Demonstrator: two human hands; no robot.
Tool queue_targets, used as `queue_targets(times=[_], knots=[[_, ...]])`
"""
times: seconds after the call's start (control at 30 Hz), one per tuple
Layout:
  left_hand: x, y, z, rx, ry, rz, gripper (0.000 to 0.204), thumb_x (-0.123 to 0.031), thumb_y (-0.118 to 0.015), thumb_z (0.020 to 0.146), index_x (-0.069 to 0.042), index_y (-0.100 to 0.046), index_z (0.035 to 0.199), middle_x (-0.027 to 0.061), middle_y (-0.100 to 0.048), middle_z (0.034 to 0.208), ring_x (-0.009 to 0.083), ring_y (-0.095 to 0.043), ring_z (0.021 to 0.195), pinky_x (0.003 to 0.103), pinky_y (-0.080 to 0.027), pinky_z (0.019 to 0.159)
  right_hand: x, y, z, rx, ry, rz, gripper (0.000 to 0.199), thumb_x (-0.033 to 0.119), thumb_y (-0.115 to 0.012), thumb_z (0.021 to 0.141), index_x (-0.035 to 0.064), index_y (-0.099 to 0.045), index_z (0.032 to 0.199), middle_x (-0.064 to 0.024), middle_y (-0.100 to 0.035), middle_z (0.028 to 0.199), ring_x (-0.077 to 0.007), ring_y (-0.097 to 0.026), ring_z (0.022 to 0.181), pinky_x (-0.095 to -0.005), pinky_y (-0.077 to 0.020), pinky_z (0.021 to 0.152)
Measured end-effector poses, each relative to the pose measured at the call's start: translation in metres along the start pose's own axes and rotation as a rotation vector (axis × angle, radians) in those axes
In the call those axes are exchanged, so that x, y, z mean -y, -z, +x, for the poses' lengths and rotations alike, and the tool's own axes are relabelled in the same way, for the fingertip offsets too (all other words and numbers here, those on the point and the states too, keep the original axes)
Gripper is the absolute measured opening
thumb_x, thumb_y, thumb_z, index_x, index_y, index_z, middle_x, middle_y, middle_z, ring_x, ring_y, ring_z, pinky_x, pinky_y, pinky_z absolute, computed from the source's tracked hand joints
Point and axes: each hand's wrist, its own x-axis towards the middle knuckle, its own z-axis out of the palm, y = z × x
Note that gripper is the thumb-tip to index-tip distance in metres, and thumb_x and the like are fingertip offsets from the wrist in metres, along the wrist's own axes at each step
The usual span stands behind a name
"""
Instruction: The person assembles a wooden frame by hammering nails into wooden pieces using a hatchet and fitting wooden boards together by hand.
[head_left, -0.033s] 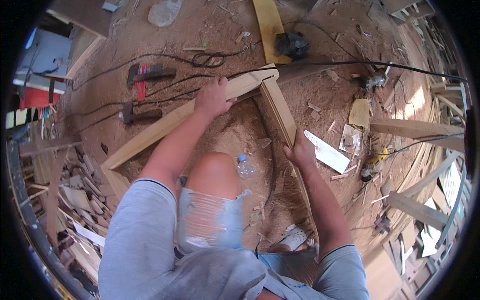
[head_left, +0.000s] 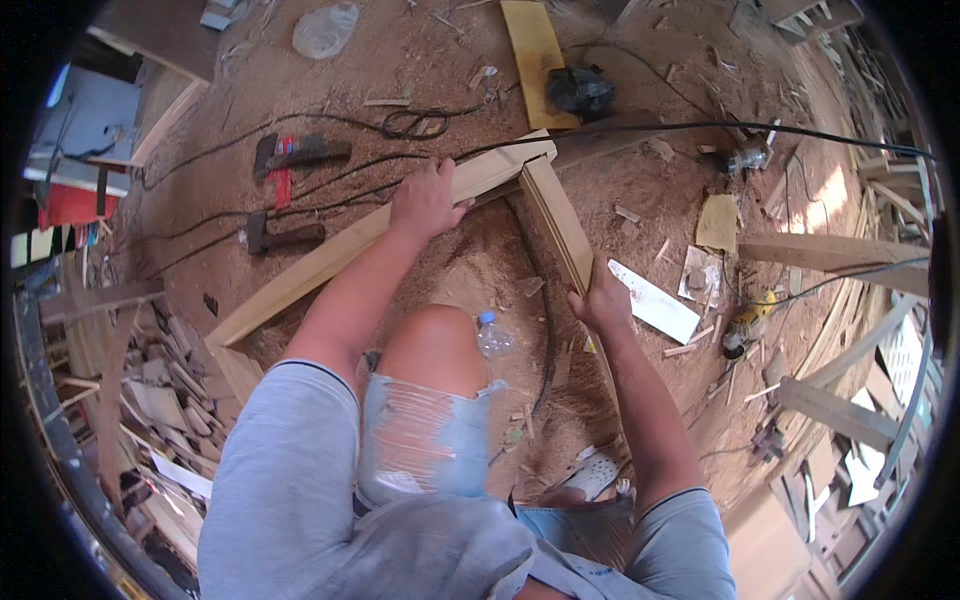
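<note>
My left hand [head_left: 430,197] is wrapped over a long pale wooden beam [head_left: 290,275] that slants from lower left to upper middle. My right hand [head_left: 606,300] grips a second wooden piece, a grooved wooden rail [head_left: 555,215], which runs down along my right forearm. At the top the rail's end meets the beam's far end in a corner joint; whether it is fully seated, I cannot tell. Part of the rail is hidden by my right hand and arm. At the beam's lower left end another wooden piece [head_left: 238,370] joins it at an angle.
Two hammer-like tools [head_left: 318,150] [head_left: 285,232] lie left of the beam. Black cables [head_left: 750,127] cross the sawdust floor. A plastic bottle [head_left: 493,335] stands by my knee. To the right are a white board [head_left: 655,302] and a yellow power tool [head_left: 745,325]; a yellow plank [head_left: 530,60] lies ahead.
</note>
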Motion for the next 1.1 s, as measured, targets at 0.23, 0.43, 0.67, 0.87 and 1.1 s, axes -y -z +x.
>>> queue_targets(times=[0.23,0.43,0.67,0.87,1.1], knots=[[0.008,-0.003,0.007,-0.066,-0.058,-0.025,0.068,-0.050,-0.081,0.088,-0.004,-0.054,0.130,0.0202,-0.061,0.126,0.0373,-0.067,0.116,0.049,-0.057,0.097,0.005,-0.013,0.008,-0.037,-0.075,-0.123,0.086,0.033,-0.085,0.081,0.0084,-0.036,0.148,-0.0268,-0.068,0.120,-0.0468,-0.072,0.103,-0.0552,-0.0603,0.086],[0.020,0.000,-0.001,-0.020,-0.063,-0.153,0.078,-0.054,-0.083,0.083,-0.003,-0.052,0.134,0.0210,-0.058,0.134,0.0394,-0.063,0.124,0.048,-0.055,0.102,0.048,-0.002,0.011,0.078,-0.315,-0.400,0.095,0.037,-0.087,0.082,0.0093,-0.033,0.155,-0.0283,-0.061,0.138,-0.0472,-0.065,0.124,-0.0581,-0.0559,0.100],[0.060,-0.011,-0.025,-0.262,-0.177,-0.596,0.072,-0.047,-0.082,0.085,-0.010,-0.054,0.140,0.0173,-0.054,0.149,0.0416,-0.057,0.134,0.050,-0.047,0.113,0.141,0.097,0.051,0.293,-0.176,-0.536,0.082,0.052,-0.085,0.085,0.0101,-0.058,0.150,-0.0247,-0.068,0.139,-0.0414,-0.066,0.129,-0.0476,-0.0522,0.110],[0.182,-0.036,-0.149,-0.896,0.025,-0.830,0.033,-0.026,-0.079,0.091,-0.007,-0.069,0.116,0.0191,-0.067,0.132,0.0405,-0.063,0.124,0.051,-0.049,0.107,0.211,0.177,0.085,0.221,0.085,-0.805,0.075,0.047,-0.082,0.087,0.0097,-0.061,0.148,-0.0248,-0.073,0.129,-0.0409,-0.068,0.124,-0.0498,-0.0534,0.106],[0.389,-0.055,-0.355,-0.736,1.059,-0.299,0.061,-0.042,-0.077,0.093,-0.005,-0.057,0.136,0.0208,-0.061,0.138,0.0422,-0.052,0.136,0.054,-0.042,0.114,0.362,0.110,0.086,0.444,0.460,-0.823,0.062,0.040,-0.076,0.092,0.0121,-0.061,0.146,-0.0214,-0.071,0.134,-0.0398,-0.067,0.126,-0.0497,-0.0531,0.106]])
